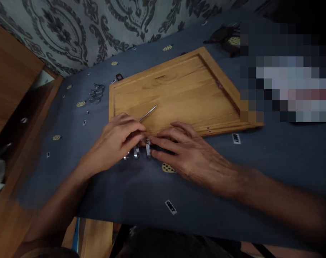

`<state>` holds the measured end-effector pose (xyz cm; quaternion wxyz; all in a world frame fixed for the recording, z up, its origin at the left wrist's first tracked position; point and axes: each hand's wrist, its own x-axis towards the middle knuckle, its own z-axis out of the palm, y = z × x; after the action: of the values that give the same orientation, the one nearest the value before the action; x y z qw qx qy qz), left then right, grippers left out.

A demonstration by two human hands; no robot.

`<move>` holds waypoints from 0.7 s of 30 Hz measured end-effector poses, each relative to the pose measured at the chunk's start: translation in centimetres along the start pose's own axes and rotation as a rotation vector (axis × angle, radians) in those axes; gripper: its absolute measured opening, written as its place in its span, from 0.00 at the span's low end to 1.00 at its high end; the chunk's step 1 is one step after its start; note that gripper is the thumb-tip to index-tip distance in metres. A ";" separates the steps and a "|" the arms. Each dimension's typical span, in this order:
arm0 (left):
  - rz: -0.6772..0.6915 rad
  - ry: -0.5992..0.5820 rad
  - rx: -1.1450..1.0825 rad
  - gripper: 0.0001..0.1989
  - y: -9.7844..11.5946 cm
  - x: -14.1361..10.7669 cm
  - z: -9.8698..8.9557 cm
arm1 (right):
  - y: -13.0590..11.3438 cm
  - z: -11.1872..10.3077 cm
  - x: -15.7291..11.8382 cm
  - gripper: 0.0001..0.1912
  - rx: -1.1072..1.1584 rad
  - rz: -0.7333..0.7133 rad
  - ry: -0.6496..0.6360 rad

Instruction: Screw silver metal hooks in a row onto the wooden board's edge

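Observation:
A wooden panel (pixel 176 86) with a raised rim lies tilted across the table. At its near edge are several shiny metal hooks (pixel 148 149). My left hand (pixel 122 134) is closed at that edge, thumb and index finger pinched beside the hooks; what sits between the fingertips is hidden. From behind its knuckles a thin pointed metal rod (pixel 149 113) sticks out over the panel; whether the hand grips it I cannot tell. My right hand (pixel 190 154) has its fingertips against the rightmost hook, with the upper fingers bent over the panel's edge.
A dark blue patterned cloth (pixel 125 193) covers the table. Left of the panel lies a small heap of metal hooks (pixel 96 93). A dark object (pixel 224 37) rests at the back right, near a blurred-out patch. A wooden cabinet (pixel 15 64) borders the left side.

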<state>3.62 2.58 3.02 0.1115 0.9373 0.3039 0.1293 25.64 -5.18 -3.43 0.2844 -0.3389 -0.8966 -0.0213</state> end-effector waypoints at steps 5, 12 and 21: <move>-0.079 0.023 0.016 0.08 -0.8 0.0 -1.4 | 0.0 -0.1 0.1 0.11 -0.003 0.007 -0.019; -0.216 -0.047 0.109 0.06 -1.5 -0.3 -0.9 | 0.1 0.1 -0.1 0.12 0.009 -0.002 -0.007; -0.443 -0.226 0.126 0.07 -1.8 -0.1 -1.2 | 0.1 -0.1 0.1 0.12 0.017 0.003 -0.009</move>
<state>2.17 4.07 3.60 0.1119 0.8615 0.4948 -0.0229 25.70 -5.06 -3.36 0.2830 -0.3381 -0.8975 -0.0119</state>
